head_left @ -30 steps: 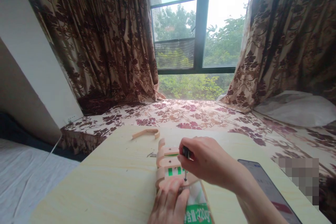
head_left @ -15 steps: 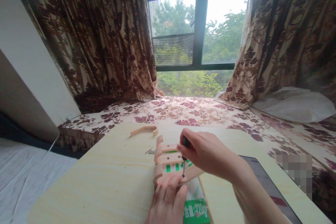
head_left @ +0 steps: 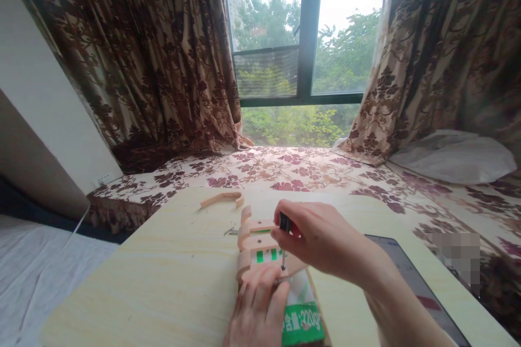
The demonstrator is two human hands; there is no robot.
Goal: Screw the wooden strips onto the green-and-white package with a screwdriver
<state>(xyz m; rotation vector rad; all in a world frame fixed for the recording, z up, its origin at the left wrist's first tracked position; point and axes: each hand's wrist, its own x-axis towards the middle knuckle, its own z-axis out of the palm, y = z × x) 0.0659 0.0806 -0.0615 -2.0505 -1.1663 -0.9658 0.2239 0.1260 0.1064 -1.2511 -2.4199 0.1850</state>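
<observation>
Gripping the black handle of a screwdriver [head_left: 285, 222], the right hand [head_left: 315, 236] has its fingers wrapped round and closed on it. Shaft near upright; tip down at the near hook [head_left: 299, 267], just beyond the left fingertips. Left hand [head_left: 256, 306] lies palm down over that hook and the panel [head_left: 303, 331], fingers close together; whether it pinches an edge, cannot tell.

Panel: green and white, printed "220g" at the near end, flat on a pale table [head_left: 142, 276]. Three wooden hooks lie side by side across it, curved ends to the left; a dark spot shows on each of the two farther ones. Loose hook [head_left: 222, 198] apart, toward the table's far edge. Small pile of screws [head_left: 230, 232], blurred, left of the panel. Phone [head_left: 411, 276] to the right, partly behind the right forearm.
</observation>
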